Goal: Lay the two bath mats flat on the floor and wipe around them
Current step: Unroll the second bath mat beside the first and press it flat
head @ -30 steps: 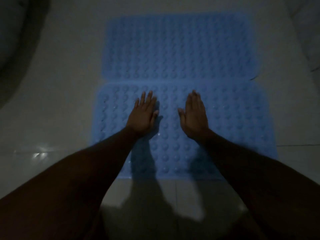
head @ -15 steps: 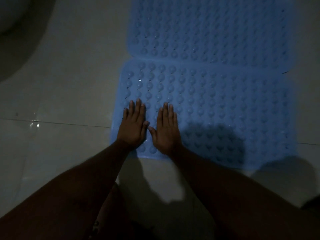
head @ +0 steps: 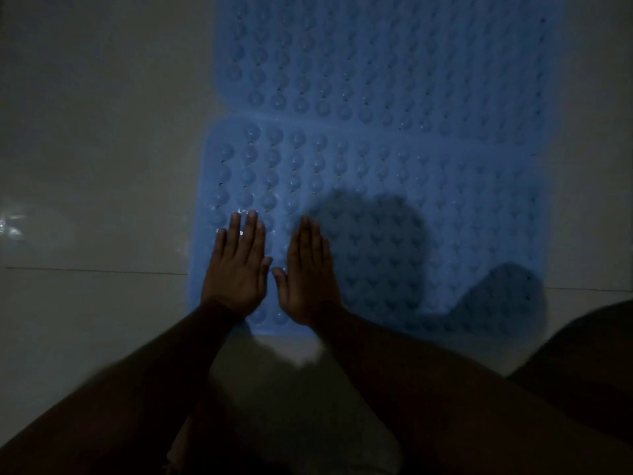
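Two blue bath mats covered in round suction bumps lie flat on the pale tiled floor, edge to edge. The near mat fills the middle of the view and the far mat runs off the top. My left hand rests palm down, fingers straight, on the near mat's near left corner. My right hand lies flat beside it, thumbs almost touching. Neither hand holds anything. No cloth is in view.
Glossy light floor tiles surround the mats, with a grout line running left to right and a wet glint at the far left. My knee or leg shows dark at the lower right. My shadow falls on the near mat.
Both hands slid from the middle of the near mat toward its near left corner and came closer together. The view shifted left and nearer, so the mats now sit further right.
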